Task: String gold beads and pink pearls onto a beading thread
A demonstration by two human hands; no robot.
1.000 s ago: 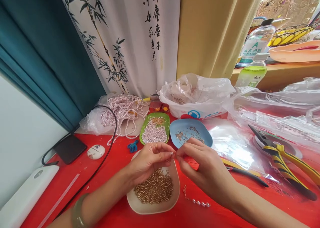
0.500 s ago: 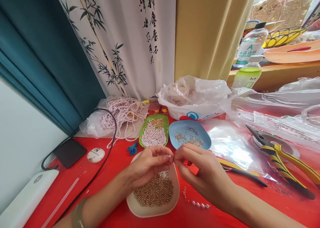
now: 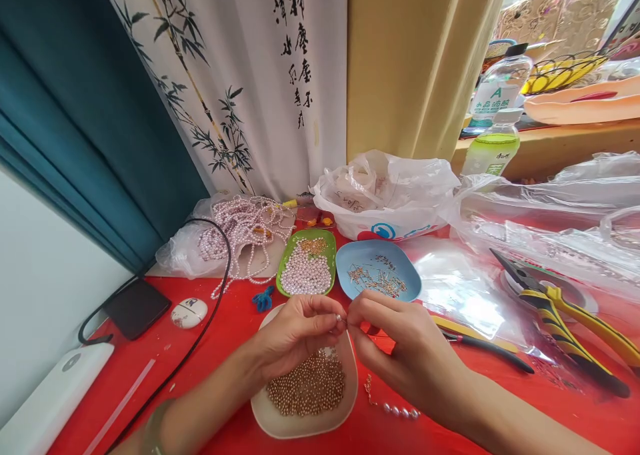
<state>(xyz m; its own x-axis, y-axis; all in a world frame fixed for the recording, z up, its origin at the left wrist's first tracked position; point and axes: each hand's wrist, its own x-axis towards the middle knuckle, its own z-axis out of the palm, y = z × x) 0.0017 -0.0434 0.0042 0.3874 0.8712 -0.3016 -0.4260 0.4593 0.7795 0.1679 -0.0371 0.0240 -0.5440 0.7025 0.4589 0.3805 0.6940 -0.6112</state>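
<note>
My left hand point(image 3: 303, 328) is closed in a pinch on a small pearl bead point(image 3: 339, 318), held above the white dish point(image 3: 265, 422) of gold beads point(image 3: 307, 385). Fingertip to fingertip with it, my right hand point(image 3: 395, 338) is also pinched; whatever thin piece it grips is too small to make out. Beyond the hands stand a green tray point(image 3: 281, 268) of pearl and gold beads and a blue tray point(image 3: 345, 255) with metal pins. Below my right hand lies a short pearl strand with a chain point(image 3: 397, 410).
Long-nose pliers point(image 3: 555, 308) with yellow-black handles and a black-handled tool point(image 3: 500, 354) lie at right, near clear plastic bags point(image 3: 465, 295). Pink pearl strands point(image 3: 240, 225) pile at back left. A black cable point(image 3: 200, 338) crosses the left side, by a white mouse point(image 3: 189, 313).
Both hands keep almost the same pinched pose around the bead. The whole view has shifted slightly, with the background a little further left.
</note>
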